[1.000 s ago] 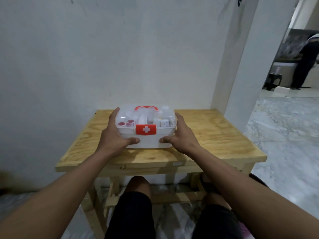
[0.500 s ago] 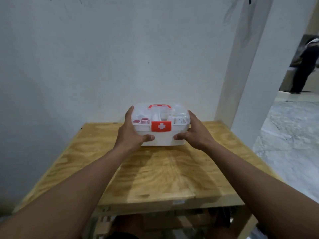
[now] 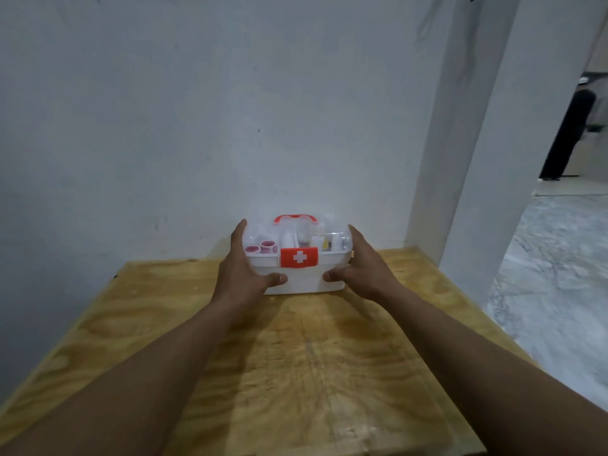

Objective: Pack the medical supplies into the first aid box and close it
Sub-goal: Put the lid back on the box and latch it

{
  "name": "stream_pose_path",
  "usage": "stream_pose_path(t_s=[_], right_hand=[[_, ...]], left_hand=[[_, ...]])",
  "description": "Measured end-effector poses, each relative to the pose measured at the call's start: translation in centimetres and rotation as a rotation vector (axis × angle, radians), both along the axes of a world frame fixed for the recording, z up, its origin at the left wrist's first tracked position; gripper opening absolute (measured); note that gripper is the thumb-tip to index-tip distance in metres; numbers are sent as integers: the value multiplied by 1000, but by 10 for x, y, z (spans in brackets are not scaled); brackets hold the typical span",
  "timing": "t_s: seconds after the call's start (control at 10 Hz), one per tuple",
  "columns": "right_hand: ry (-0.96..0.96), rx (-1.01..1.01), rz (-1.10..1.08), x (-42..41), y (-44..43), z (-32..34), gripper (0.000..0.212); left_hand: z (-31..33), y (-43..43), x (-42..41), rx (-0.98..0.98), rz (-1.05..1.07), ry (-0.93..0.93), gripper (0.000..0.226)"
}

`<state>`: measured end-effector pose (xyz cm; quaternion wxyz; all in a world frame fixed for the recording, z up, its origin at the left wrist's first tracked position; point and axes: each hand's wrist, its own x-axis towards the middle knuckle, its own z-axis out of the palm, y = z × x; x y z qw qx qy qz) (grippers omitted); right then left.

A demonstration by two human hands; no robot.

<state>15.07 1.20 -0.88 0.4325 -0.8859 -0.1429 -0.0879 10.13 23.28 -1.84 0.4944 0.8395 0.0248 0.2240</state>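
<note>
Contents under the clear lid of the first aid box [image 3: 298,278] are blurred, too small to identify. Left hand [image 3: 241,274] and right hand [image 3: 365,271] cover the box's end walls. Table [image 3: 296,373] near edge and left corner cut off. Figure [image 3: 567,133] at right edge blurred, partly cropped.

White plastic first aid box [image 3: 301,280] with clear domed lid [image 3: 297,234], shut. Red latch plate bearing white cross [image 3: 299,257] at front centre; red carry handle [image 3: 295,218] folded on top. Box upright at far edge of worktop, near wall. Through lid: pink-capped rolls [image 3: 261,247] at left, white supplies [image 3: 316,240] centre and right, indistinct.
</note>
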Motion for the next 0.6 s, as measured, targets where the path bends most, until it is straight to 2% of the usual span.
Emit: stream_pose_path(t_s=[0.2, 0.4, 0.6], right_hand=[[14, 10, -5, 9, 6, -3, 82], [44, -6, -9, 2, 9, 5, 98], [109, -10, -77, -18, 5, 15, 117]], left_hand=[[-3, 2, 10, -13, -7, 1, 119], [1, 1, 13, -4, -2, 10, 118], [4, -3, 2, 16, 104, 67, 130]])
